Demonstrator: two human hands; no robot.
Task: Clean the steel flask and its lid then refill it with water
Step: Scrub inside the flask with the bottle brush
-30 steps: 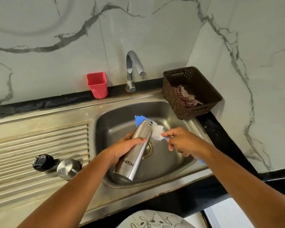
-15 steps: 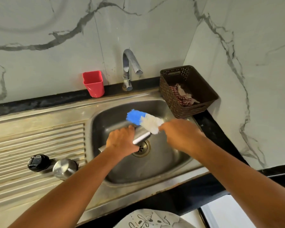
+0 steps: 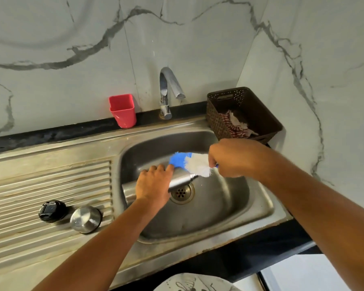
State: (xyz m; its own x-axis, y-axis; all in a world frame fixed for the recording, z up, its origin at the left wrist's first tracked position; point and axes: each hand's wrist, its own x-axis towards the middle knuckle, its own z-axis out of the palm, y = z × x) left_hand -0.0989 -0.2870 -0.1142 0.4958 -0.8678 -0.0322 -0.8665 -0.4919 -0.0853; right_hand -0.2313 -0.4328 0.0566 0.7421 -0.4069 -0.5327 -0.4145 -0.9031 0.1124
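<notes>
Steel sink (image 3: 261, 208) below: left grip (image 3: 153, 185) wraps the flask (image 3: 179, 181), right grip (image 3: 229, 158) pinches the brush (image 3: 189, 163) (scrubbing step, I judge); next, aim bristles into its mouth.

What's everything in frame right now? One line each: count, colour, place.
sink: 1, steel, ribbed drainboard on its left
steel flask: 1, silver, lying over the sink
bottle brush: 1, blue and white bristles, at the flask mouth
black lid: 1, black, on the drainboard
steel cap: 1, silver, beside the black lid
red cup: 1, red, left of the tap
tap: 1, chrome, behind the sink
basket: 1, brown, right of the tap, holds a red-and-white cloth
left hand: 1, grips the flask
right hand: 1, grips the brush handle
</notes>
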